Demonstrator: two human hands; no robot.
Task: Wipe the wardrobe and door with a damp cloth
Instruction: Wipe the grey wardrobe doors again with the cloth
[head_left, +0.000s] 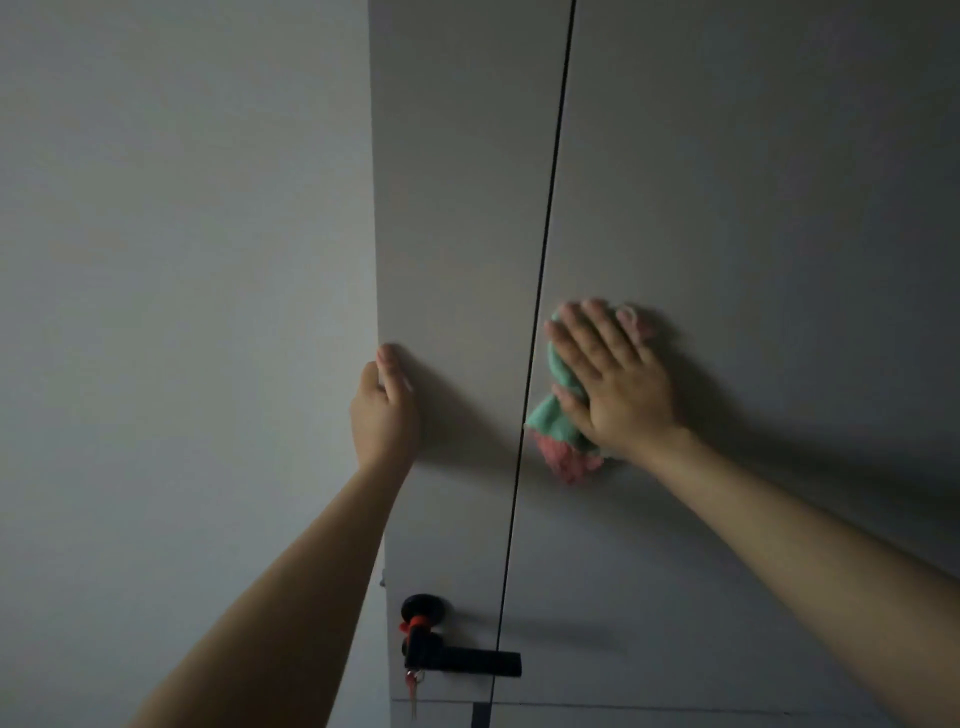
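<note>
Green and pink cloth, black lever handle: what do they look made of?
Green and pink cloth: soft fuzzy fabric, probably microfibre or terry; it bunches under the right hand. Black lever handle: matt black, likely painted metal, possibly plastic; no shine shows.

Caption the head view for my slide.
Right hand presses green-and-pink cloth flat on grey door; left hand grips its edge.

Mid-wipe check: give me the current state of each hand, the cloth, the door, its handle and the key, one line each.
left hand: grips the door's free edge.
right hand: flat, fingers straight, presses the cloth against the door.
cloth: bunched green and pink, pinned under the palm, right of the dark groove.
door: held by its edge.
handle: black lever, horizontal, untouched.
key: hangs below the handle.
</note>
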